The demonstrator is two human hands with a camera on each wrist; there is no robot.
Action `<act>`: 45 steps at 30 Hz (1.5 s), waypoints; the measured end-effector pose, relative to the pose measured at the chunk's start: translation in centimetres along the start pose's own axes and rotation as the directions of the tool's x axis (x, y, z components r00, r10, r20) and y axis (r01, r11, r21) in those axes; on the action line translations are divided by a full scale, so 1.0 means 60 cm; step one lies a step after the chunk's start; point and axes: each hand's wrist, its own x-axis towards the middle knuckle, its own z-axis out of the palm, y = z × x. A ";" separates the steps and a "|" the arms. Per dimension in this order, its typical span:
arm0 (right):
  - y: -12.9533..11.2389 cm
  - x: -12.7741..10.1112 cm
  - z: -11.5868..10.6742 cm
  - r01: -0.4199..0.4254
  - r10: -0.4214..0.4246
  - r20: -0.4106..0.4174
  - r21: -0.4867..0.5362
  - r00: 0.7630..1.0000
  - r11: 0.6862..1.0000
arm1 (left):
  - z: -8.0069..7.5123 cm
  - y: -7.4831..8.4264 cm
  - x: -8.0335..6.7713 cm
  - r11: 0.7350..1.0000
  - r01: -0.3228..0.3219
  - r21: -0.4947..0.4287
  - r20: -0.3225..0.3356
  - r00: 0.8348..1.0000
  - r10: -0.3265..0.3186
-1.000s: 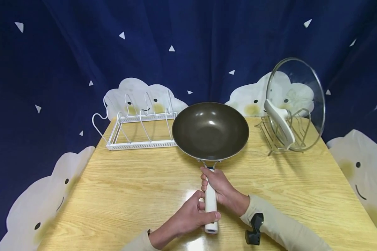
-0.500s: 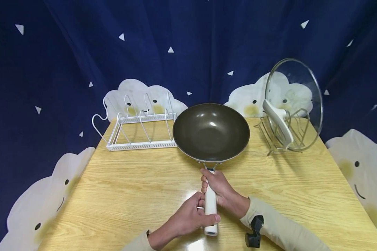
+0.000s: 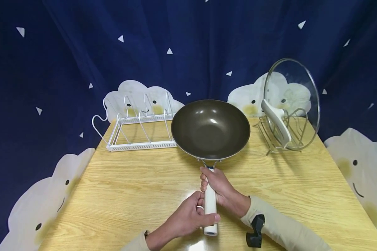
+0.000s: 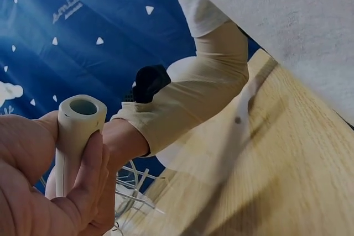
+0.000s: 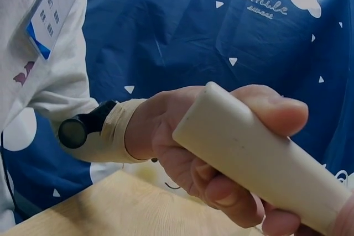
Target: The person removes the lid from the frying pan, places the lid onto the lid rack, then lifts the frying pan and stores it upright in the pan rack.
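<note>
A dark-coated wok point(image 3: 210, 130) is held out over the table, its inside turned toward the head camera. My right hand point(image 3: 221, 186) grips its cream handle point(image 3: 210, 205) close to the pan. Near the handle's end, my left hand point(image 3: 188, 216) holds it between thumb and fingers. The left wrist view shows the hollow end of the handle point(image 4: 82, 131) with the left fingers point(image 4: 91, 169) around it. In the right wrist view the left thumb point(image 5: 276, 109) lies along the handle point(image 5: 254, 156). Whether the wok's base touches the table is hidden.
At the back left stands a white wire rack point(image 3: 141, 145), partly behind the wok's left rim. A glass lid point(image 3: 296, 90) with a white handle point(image 3: 278, 120) leans upright in a small metal rack point(image 3: 271, 150) at the back right. A blue curtain point(image 3: 188, 42) hangs behind the table point(image 3: 119, 188).
The wok's bowl has risen slightly in the head view over the last half second. Both hands keep their grip on the handle and have barely moved.
</note>
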 end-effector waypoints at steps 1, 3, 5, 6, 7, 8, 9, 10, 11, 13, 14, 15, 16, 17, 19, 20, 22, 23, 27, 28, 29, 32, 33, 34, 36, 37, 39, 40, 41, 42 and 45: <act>-0.001 -0.001 0.001 0.000 0.000 0.000 0.002 1.000 1.000 | 0.000 0.002 -0.001 1.000 -0.003 -0.003 0.001 1.000 0.003; -0.003 -0.002 0.003 0.002 -0.002 -0.001 0.005 1.000 1.000 | 0.000 0.005 -0.004 1.000 -0.005 -0.006 0.002 1.000 0.005; -0.006 -0.006 0.005 0.008 -0.008 0.000 0.008 1.000 1.000 | 0.000 0.009 -0.007 1.000 -0.010 -0.021 0.008 1.000 0.010; -0.007 -0.008 0.007 0.012 -0.012 0.000 0.009 1.000 1.000 | 0.001 0.011 -0.008 0.999 -0.010 -0.031 0.010 1.000 0.011; -0.009 -0.010 0.008 0.014 -0.014 0.001 0.010 1.000 1.000 | 0.001 0.014 -0.010 0.999 -0.011 -0.040 0.012 1.000 0.012; -0.011 -0.013 0.009 0.017 -0.017 0.003 0.010 1.000 1.000 | 0.001 0.016 -0.012 0.999 -0.013 -0.044 0.014 1.000 0.014; -0.013 -0.015 0.011 0.019 -0.019 0.005 0.010 1.000 1.000 | 0.001 0.018 -0.013 0.999 -0.015 -0.049 0.017 1.000 0.016; -0.016 -0.017 0.012 0.021 -0.021 0.008 0.010 1.000 1.000 | 0.001 0.020 -0.015 0.998 -0.017 -0.057 0.019 1.000 0.018; -0.018 -0.019 0.013 0.024 -0.024 0.012 0.010 1.000 1.000 | 0.001 0.022 -0.016 0.998 -0.017 -0.060 0.020 1.000 0.018; -0.023 -0.022 0.015 0.027 -0.027 0.018 0.013 0.999 1.000 | 0.001 0.025 -0.017 0.998 -0.019 -0.060 0.018 1.000 0.020; -0.025 -0.023 0.016 0.028 -0.029 0.021 0.014 0.999 0.999 | 0.000 0.027 -0.018 0.998 -0.020 -0.057 0.015 1.000 0.021; -0.027 -0.025 0.017 0.030 -0.030 0.023 0.016 0.999 0.999 | 0.000 0.029 -0.018 0.998 -0.019 -0.053 0.009 1.000 0.019; -0.029 -0.026 0.018 0.033 -0.033 0.024 0.018 0.999 0.999 | 0.001 0.030 -0.019 0.999 -0.019 -0.048 0.002 1.000 0.019; -0.031 -0.027 0.018 0.034 -0.034 0.027 0.020 0.999 0.999 | 0.000 0.032 -0.019 0.999 -0.019 -0.046 -0.004 1.000 0.018; -0.034 -0.029 0.020 0.037 -0.038 0.029 0.025 0.999 0.999 | 0.001 0.035 -0.020 0.999 -0.019 -0.036 -0.016 1.000 0.019; -0.036 -0.029 0.021 0.040 -0.041 0.031 0.025 0.999 0.999 | 0.001 0.036 -0.020 0.999 -0.022 -0.032 -0.021 1.000 0.021; -0.039 -0.031 0.023 0.044 -0.045 0.030 0.028 0.999 0.999 | 0.000 0.039 -0.021 0.999 -0.031 -0.019 -0.026 0.999 0.030; -0.040 -0.032 0.024 0.046 -0.046 0.030 0.029 0.998 0.999 | 0.000 0.040 -0.022 0.999 -0.036 -0.013 -0.028 0.999 0.035; -0.045 -0.035 0.030 0.052 -0.053 0.034 0.040 0.998 0.998 | -0.003 0.047 -0.026 0.998 -0.059 0.023 -0.029 0.998 0.060; -0.046 -0.035 0.032 0.053 -0.055 0.036 0.044 0.998 0.998 | -0.005 0.048 -0.027 0.998 -0.064 0.030 -0.028 0.998 0.065; -0.047 -0.036 0.034 0.054 -0.056 0.039 0.047 0.998 0.997 | -0.006 0.050 -0.028 0.997 -0.069 0.034 -0.027 0.997 0.070; -0.052 -0.037 0.039 0.063 -0.066 0.048 0.057 0.997 0.996 | -0.010 0.055 -0.030 0.995 -0.084 0.049 -0.026 0.996 0.085; -0.053 -0.038 0.041 0.067 -0.070 0.051 0.057 0.996 0.996 | -0.011 0.056 -0.031 0.995 -0.087 0.053 -0.026 0.996 0.089; -0.055 -0.038 0.043 0.071 -0.074 0.054 0.058 0.996 0.996 | -0.012 0.058 -0.031 0.994 -0.090 0.059 -0.028 0.995 0.092; -0.058 -0.038 0.046 0.079 -0.082 0.061 0.060 0.995 0.995 | -0.015 0.061 -0.032 0.993 -0.095 0.076 -0.034 0.995 0.097; -0.060 -0.038 0.048 0.081 -0.085 0.064 0.060 0.994 0.995 | -0.016 0.063 -0.033 0.992 -0.095 0.083 -0.036 0.995 0.098; -0.063 -0.038 0.052 0.085 -0.089 0.070 0.060 0.994 0.995 | -0.019 0.066 -0.034 0.990 -0.095 0.105 -0.046 0.994 0.100; -0.065 -0.038 0.054 0.087 -0.091 0.073 0.059 0.993 0.994 | -0.021 0.068 -0.035 0.989 -0.095 0.116 -0.049 0.994 0.101; -0.067 -0.038 0.056 0.089 -0.093 0.077 0.059 0.993 0.994 | -0.023 0.069 -0.035 0.987 -0.093 0.130 -0.053 0.993 0.101; -0.069 -0.038 0.058 0.089 -0.094 0.081 0.059 0.992 0.994 | -0.024 0.071 -0.036 0.986 -0.090 0.144 -0.058 0.993 0.099; -0.073 -0.035 0.064 0.093 -0.099 0.107 0.066 0.989 0.993 | -0.030 0.077 -0.038 0.978 -0.084 0.192 -0.073 0.992 0.100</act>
